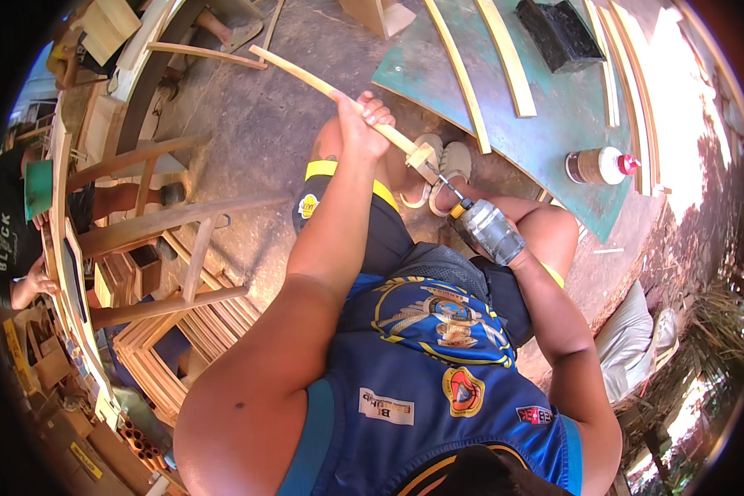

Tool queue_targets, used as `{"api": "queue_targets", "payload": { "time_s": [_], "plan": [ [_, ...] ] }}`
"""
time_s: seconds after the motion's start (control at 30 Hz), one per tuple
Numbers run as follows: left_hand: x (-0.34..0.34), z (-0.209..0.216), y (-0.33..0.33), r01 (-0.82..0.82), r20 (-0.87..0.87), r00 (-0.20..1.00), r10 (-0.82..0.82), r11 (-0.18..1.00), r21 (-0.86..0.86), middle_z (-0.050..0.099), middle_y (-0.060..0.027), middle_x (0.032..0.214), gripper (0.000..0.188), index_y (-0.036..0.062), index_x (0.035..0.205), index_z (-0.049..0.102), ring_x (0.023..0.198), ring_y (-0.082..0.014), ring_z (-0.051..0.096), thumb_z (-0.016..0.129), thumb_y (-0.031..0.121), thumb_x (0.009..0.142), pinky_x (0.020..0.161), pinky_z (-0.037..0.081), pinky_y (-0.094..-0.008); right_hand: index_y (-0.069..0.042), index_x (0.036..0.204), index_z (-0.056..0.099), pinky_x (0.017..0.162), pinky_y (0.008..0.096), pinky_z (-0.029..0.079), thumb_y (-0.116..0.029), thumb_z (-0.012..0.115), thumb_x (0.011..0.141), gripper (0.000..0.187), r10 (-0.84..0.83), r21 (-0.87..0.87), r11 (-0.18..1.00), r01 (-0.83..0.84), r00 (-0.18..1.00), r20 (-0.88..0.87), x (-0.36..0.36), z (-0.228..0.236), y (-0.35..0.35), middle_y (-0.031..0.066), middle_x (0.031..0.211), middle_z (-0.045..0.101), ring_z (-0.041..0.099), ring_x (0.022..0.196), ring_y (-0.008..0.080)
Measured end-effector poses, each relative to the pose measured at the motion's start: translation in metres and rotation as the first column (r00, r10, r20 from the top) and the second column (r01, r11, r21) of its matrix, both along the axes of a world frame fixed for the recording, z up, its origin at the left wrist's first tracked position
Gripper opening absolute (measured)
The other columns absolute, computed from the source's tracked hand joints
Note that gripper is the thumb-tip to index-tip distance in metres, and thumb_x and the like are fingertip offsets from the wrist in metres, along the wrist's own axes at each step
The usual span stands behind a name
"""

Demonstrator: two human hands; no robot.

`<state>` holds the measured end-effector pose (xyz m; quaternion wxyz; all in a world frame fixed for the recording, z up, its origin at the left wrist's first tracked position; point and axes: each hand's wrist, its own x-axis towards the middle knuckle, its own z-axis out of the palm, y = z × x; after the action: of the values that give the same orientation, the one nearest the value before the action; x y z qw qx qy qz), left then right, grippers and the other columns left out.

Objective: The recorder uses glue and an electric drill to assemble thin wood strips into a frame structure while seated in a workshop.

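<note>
My left hand (362,124) is closed round a long, thin wooden strip (302,76) that slants from the upper left toward my feet. At its near end sits a small wooden block (422,157), set across the strip. My right hand (512,240) grips a power drill (492,229) with a grey, scuffed body; most of those fingers are hidden behind it. From its chuck a long thin bit (442,177) reaches to the block, its tip at or very close to the wood. Strip and drill meet above my sandalled feet.
On the right lies a green board (546,149) bearing wooden strips (504,58), a black box (559,35) and a glue bottle (601,165) with a red cap. At left stands a workbench (62,207) with slanting legs, wooden frames (169,347) beneath, and another person's hand (35,283) beside it.
</note>
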<state>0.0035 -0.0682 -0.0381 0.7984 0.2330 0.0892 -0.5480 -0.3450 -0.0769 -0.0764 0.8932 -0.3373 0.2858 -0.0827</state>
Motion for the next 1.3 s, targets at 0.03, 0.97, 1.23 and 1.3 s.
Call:
{"api": "queue_targets", "payload": {
  "time_s": [0.03, 0.97, 1.23, 1.3],
  "plan": [
    [-0.001, 0.0, 0.0, -0.016, -0.007, 1.0, 0.016, 0.997, -0.073, 0.037, 0.0039, 0.056, 0.056, 0.0122, 0.084, 0.049, 0.045, -0.008, 0.034, 0.037, 0.066, 0.089, 0.05, 0.036, -0.023, -0.003, 0.127, 0.051, 0.075, 0.0277, 0.054, 0.0, 0.055, 0.09, 0.038, -0.032, 0.261, 0.965, 0.012, 0.997, 0.071, 0.0, -0.004, -0.003, 0.0076, 0.11, 0.063, 0.064, 0.093, 0.0157],
    [-0.004, 0.0, -0.015, -0.109, 0.043, 0.994, 0.104, 0.983, 0.148, 0.031, 0.0048, 0.056, 0.047, 0.0164, 0.075, 0.037, 0.042, -0.0076, 0.028, 0.037, 0.06, 0.093, 0.041, 0.027, -0.0217, -0.003, 0.129, 0.049, 0.101, 0.0339, 0.042, -0.019, 0.038, 0.099, 0.036, -0.08, 0.429, 0.902, -0.045, 0.96, 0.269, -0.014, -0.07, 0.0, 0.0112, 0.126, 0.056, 0.053, 0.117, 0.023],
    [-0.001, -0.001, -0.019, -0.11, 0.114, 0.99, 0.088, 0.973, 0.201, 0.032, 0.0044, 0.054, 0.031, 0.0161, 0.071, 0.036, 0.041, -0.0073, 0.029, 0.051, 0.029, 0.095, 0.04, 0.028, -0.0226, -0.004, 0.129, 0.049, 0.087, 0.0322, 0.052, -0.01, 0.044, 0.097, 0.033, 0.043, -0.195, 0.98, -0.025, 0.996, 0.084, -0.01, -0.031, 0.004, 0.0086, 0.119, 0.059, 0.061, 0.104, 0.0217],
    [-0.002, 0.001, -0.019, -0.102, 0.109, 0.991, 0.082, 0.975, 0.197, 0.032, 0.0043, 0.054, 0.031, 0.016, 0.07, 0.035, 0.041, -0.0074, 0.029, 0.052, 0.028, 0.094, 0.039, 0.028, -0.0228, -0.004, 0.129, 0.049, 0.087, 0.0314, 0.052, -0.005, 0.047, 0.095, 0.034, 0.002, 0.052, 0.999, -0.009, 0.99, 0.144, -0.005, -0.02, 0.001, 0.0077, 0.118, 0.06, 0.061, 0.105, 0.0207]
  ]
}}
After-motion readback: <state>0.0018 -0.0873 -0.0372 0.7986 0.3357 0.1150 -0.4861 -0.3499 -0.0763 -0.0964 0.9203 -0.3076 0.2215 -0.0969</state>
